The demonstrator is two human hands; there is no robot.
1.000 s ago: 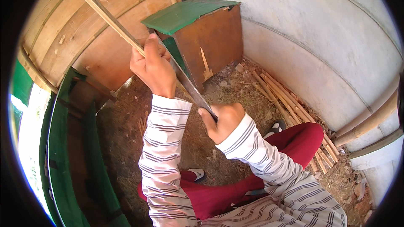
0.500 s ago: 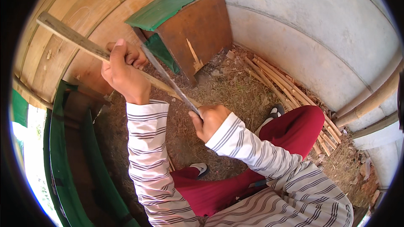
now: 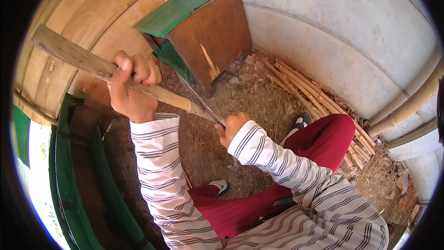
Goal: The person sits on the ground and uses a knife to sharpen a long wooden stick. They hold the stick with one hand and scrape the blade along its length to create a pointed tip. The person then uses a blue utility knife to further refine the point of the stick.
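My left hand is wrapped round a flat bamboo strip that slants from the upper left down toward my other hand. The strip's broad weathered end sticks out past my left fist, and its lower part looks paler. In my right hand is a knife with a long, narrow grey blade. This blade lies across the strip's lower end, close to my right fingers. My fist hides the knife's handle, and the strip's very end is hard to make out there.
A brown wooden box with a green cover stands against the pale wall. Several thin bamboo strips lie on the ground beside my bent knee. Green-edged boards stand at the left, below a plank wall.
The knife's blade has come down, its tip nearer my right hand's height. The bamboo strip has turned to show a broader face, and my left hand has shifted slightly left and down.
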